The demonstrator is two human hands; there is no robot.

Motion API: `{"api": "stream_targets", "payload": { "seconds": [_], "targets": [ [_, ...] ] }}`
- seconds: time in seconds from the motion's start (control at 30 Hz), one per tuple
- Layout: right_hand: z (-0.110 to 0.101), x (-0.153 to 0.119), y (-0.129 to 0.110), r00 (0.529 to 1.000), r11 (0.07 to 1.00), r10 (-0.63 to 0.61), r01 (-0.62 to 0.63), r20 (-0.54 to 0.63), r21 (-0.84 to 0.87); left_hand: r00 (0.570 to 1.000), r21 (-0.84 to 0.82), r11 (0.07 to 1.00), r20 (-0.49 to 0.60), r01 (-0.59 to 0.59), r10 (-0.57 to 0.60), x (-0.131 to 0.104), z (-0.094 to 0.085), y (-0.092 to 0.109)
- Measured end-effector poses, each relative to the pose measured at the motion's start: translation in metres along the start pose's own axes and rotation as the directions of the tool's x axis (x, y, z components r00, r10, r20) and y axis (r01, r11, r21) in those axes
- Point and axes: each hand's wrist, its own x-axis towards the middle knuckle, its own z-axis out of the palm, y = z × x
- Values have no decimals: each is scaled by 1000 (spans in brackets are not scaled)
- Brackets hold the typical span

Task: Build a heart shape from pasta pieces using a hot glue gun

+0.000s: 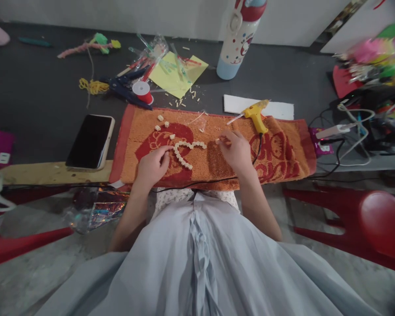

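On an orange towel (213, 166) lies a partial heart outline (177, 154) built of small cream-coloured pieces, its lower right side open. My left hand (154, 166) rests on the towel at the left of the outline, index finger stretched toward its edge and seeming to touch it; nothing shows in its grasp. To the right of the outline, my right hand (235, 150) pinches a small cream-coloured piece (217, 141) between thumb and fingertips. Several loose cream clusters (166, 124) sit above the outline. A yellow glue gun (256, 115) lies beyond my right hand, its nozzle pointing left.
A black cord (200, 181) crosses the towel's front edge. Behind stand a bottle (235, 48), yellow paper (174, 81) with scattered bits, a red thread spool (143, 92) and dark-handled pliers (127, 87). A phone (90, 142) lies left; a white strip (276, 109) lies behind the glue gun.
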Motion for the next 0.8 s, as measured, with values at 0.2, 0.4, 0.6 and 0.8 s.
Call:
{"api": "stream_targets", "payload": {
  "seconds": [0.2,0.4,0.6,0.8],
  "targets": [
    [2,-11,-4,995,994,96,-97,-25,-40,1000,17,1000,10,5,-5,0,-1,1],
    [3,-9,-3,995,995,87,-85,38,-48,1000,17,1000,12,20,-20,1,-1,2],
    [-3,-5,6,991,987,-82,66,106,147,1000,25,1000,18,16,-16,1,-2,3],
    [-5,6,16,984,990,-118,106,136,88,1000,30,999,16,16,-17,1,0,2]
  ]
}}
